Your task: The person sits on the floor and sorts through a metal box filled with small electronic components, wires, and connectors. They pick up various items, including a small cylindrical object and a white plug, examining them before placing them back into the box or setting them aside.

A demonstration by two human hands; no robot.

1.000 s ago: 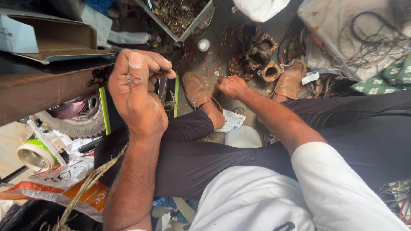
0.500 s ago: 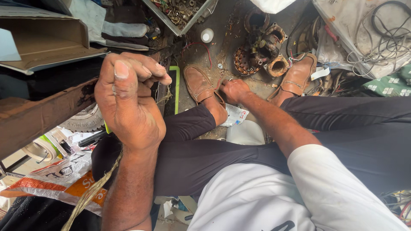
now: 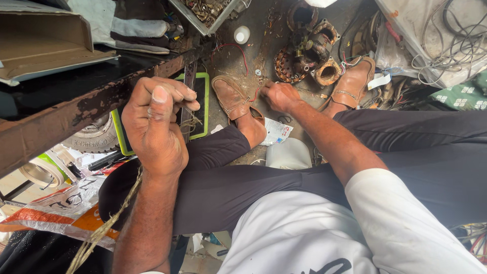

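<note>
Two hands: left hand (image 3: 154,127), grip clamped on frayed twine (image 3: 104,228) beside rusty bench (image 3: 76,109) edge; right hand (image 3: 278,96), grip closed among motor parts (image 3: 304,53) on crowded floor (image 3: 253,48).

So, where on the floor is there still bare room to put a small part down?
One bare patch of floor lies between the white cap, the metal tray and the left shoe. It is crowded by the right hand, where motor cores and the wires begin. The left hand is closed, raised beside the rusty bench.
</note>
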